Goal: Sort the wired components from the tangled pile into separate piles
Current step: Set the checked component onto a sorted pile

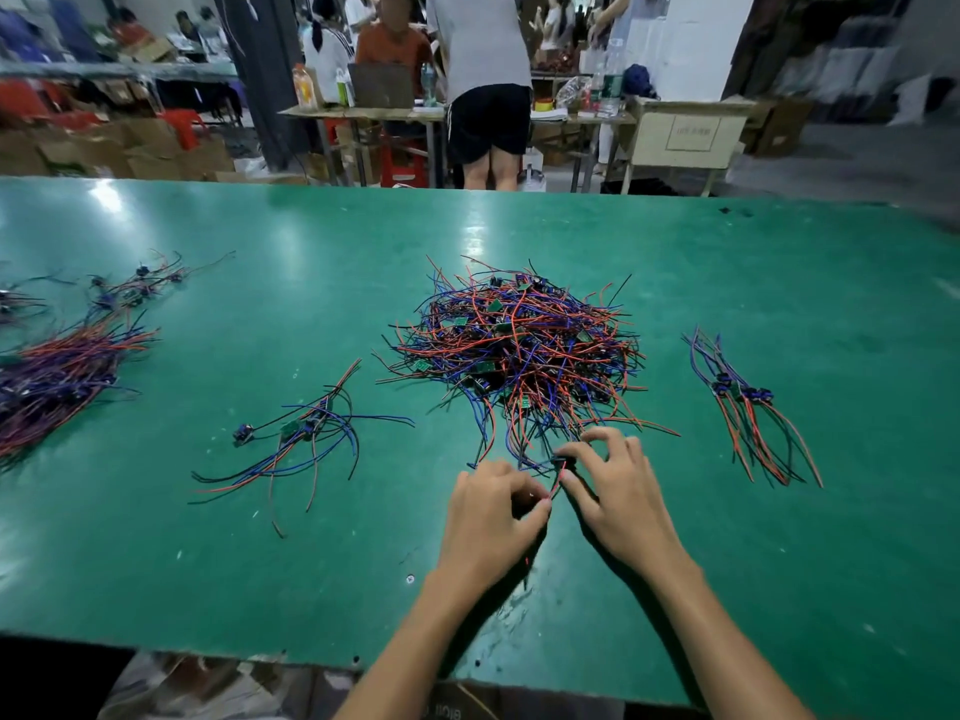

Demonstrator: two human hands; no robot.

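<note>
Two forearms are reaching in over the near edge of the green bench (208,563), and the hands are meeting just below the tangled pile (519,350). The left hand (493,511) is pinching thin red wire between thumb and fingertips; the right hand (618,491) is pinching a small dark component (563,462) at the pile's near fringe, its other fingers spreading loosely above.

These pieces are looking light and floppy: slim red, blue and black leads trailing from tiny green boards and dark blue parts. The leads are likely snagging on one another, so taking hold at the stiff little body rather than a wire end seems wiser, drawing it out gently so the solder joints are not straining.

The pile is sitting mid-bench. Sorted groups are lying apart from it: a small bundle (748,407) to the right, a loose cluster (306,433) to the left, and a larger heap (57,376) at the far left edge
</note>
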